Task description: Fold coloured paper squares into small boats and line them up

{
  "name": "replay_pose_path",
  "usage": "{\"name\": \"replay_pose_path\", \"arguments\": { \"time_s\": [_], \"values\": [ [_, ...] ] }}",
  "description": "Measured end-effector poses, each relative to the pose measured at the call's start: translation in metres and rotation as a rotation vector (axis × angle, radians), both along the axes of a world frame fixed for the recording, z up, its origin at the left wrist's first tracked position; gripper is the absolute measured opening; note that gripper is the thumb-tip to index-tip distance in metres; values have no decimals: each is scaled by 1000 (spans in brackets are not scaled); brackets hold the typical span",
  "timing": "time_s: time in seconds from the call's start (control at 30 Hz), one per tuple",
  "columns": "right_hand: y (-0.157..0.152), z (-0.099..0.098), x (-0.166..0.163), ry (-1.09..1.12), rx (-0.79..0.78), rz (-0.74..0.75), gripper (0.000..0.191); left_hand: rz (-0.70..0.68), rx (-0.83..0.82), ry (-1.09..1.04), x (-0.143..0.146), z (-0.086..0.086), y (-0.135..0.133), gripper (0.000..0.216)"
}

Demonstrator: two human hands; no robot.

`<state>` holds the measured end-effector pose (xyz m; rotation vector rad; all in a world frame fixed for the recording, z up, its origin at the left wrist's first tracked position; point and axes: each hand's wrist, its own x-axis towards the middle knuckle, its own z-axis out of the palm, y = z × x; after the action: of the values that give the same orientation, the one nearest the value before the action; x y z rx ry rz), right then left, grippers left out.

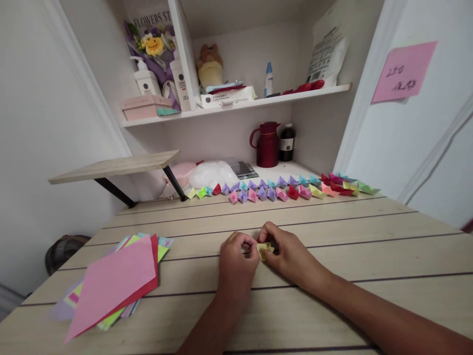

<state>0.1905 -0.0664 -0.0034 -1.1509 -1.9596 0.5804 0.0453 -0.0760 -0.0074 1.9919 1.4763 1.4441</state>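
Near the middle of the wooden table (pixel 354 310), a small folded piece of yellow paper (pixel 264 250) sits between my two hands. My left hand (pixel 238 259) pinches its left end, thumb and forefinger curled into a ring. From the other side my right hand (pixel 286 251) grips it between thumb and fingers, partly covering it. Beyond the hands stand rows of small folded paper boats (pixel 271 194) in purple, pink, red, yellow, blue and green. To the left lies a fanned stack of coloured paper sheets (pixel 114 278), a pink one on top.
A small raised wooden stand (pixel 121 165) on black legs occupies the back left. Behind the boats are a white plastic bag (pixel 213 174), a red jug (pixel 268 145) and a dark bottle (pixel 287 143). Above them runs a white shelf (pixel 273 100) with bottles and boxes.
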Motion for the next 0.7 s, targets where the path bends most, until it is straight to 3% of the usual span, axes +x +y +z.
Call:
{"name": "replay_pose_path", "arguments": {
  "time_s": [0.4, 0.57, 0.7],
  "values": [
    [4, -1, 5, -77, 30, -28, 16, 119, -19, 25, -4, -7, 4, 13],
    [7, -1, 7, -97, 11, -33, 5, 99, -49, -43, -4, -8, 5, 10],
    [8, -1, 8, -116, 15, -41, 6, 91, -98, -83, -3, -7, 5, 10]
  ]
}}
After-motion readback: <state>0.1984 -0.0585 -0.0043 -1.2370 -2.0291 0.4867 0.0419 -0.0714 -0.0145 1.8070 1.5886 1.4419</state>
